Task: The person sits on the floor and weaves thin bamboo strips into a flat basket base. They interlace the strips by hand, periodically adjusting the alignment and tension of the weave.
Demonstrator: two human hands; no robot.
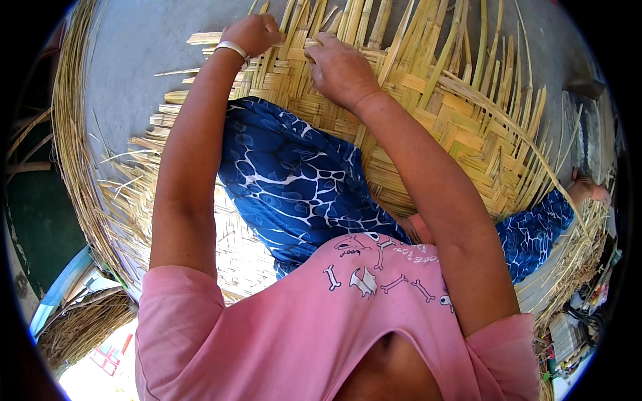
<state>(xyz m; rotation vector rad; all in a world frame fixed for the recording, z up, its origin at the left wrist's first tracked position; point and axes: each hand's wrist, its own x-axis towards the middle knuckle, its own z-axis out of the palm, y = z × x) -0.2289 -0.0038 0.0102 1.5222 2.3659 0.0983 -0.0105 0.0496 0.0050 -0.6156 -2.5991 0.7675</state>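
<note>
Flat pale-yellow woven bamboo-strip mat point(428, 120): on grey floor, under the person's knees | left hand point(253, 33): pinching a strip at the unwoven edge | right hand point(341, 67): pressing strips flat | near part woven, far strip ends loose.

mat point(428, 100): dry matt split cane, perhaps bamboo | bangle point(231, 48): shiny metal | floor point(134, 60): matt concrete
</note>
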